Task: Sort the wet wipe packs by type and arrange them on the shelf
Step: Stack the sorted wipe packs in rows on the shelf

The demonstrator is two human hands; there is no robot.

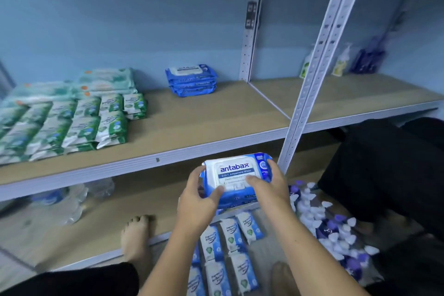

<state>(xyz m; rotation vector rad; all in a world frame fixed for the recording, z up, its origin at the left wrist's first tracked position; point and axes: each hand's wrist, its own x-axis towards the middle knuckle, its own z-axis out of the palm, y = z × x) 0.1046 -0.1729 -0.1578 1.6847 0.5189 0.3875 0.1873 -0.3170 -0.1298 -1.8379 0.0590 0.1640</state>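
Both hands, left (pixel 198 196) & right (pixel 269 185), gripped a blue antabax pack (pixel 236 176) by its ends, below the shelf's (pixel 182 127) front edge.

Dim, bluish, even light; edges bend and blur, perhaps from the wide lens.

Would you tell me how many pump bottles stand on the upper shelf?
2: one bottle partly behind the upright, the other bottle right of it, beside a purple item; more may be hidden.
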